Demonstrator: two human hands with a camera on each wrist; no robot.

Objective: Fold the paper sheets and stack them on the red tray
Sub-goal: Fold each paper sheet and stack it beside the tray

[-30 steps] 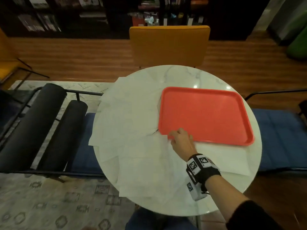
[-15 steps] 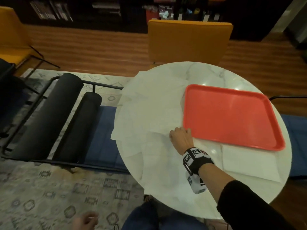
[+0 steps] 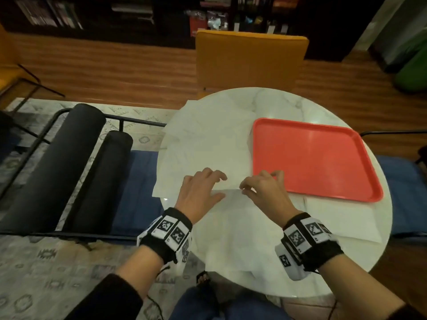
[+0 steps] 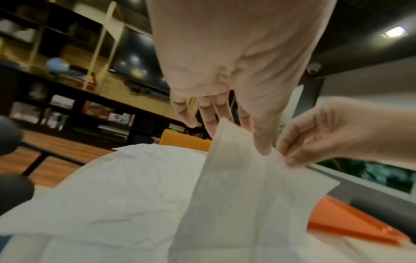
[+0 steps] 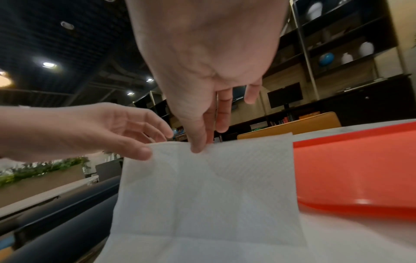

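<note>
Where the round marble top fills the head view, everything below sits on it or beside it.

Table point(image 3: 288, 105): round, white marble; mostly covered by loose paper.
Yellow chair point(image 3: 251, 58): at the far side of the table, back facing the person.
Red tray point(image 3: 312, 158): on the table's right half, nothing lying in it; one paper sheet pokes out from under its near edge.
Paper sheets point(image 3: 208, 144): white, overlapping, spread over the left and near parts of the table, some hanging past the left rim.
Lifted sheet point(image 5: 209, 192): creased into quarters, far edge raised off the pile, just left of the tray's near corner.
Left hand point(image 3: 199, 188): fingers spread and nearly straight; thumb tip touches the sheet's top edge near its left corner; no closed pinch visible.
Right hand point(image 3: 263, 188): thumb and forefinger pinched together on the same top edge, other fingers loose.
Wrist bands: black, with square printed markers on both wrists.
</note>
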